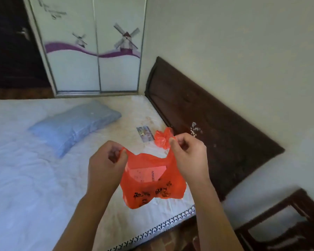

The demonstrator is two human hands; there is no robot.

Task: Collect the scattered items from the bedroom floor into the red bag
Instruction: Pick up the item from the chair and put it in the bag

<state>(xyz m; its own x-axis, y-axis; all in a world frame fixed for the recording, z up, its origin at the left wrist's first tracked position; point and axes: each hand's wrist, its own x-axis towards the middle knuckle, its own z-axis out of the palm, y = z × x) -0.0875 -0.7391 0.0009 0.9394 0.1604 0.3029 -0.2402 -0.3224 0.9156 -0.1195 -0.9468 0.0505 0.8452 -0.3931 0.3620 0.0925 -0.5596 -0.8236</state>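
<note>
Red bag (152, 187): thin plastic film, semi-translucent, creasing, showing slight gloss w/ black print. Card (149, 173) inside showing through the film, looking like smooth paper. Mattress (34, 178): quilted cloth, matt, looking soft; edge trim woven. Pillow (74, 127): blue fabric, wrinkling, faint sheen. Headboard (207, 124): dark wood, matt, scuffing in spots. Wardrobe doors (98, 51): smooth glossy panels, metal-looking frame strips.

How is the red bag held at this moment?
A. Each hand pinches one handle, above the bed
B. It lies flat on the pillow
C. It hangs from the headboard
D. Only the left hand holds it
A: the left hand and the right hand each pinch a handle of the red bag, which hangs over the bed.
</note>
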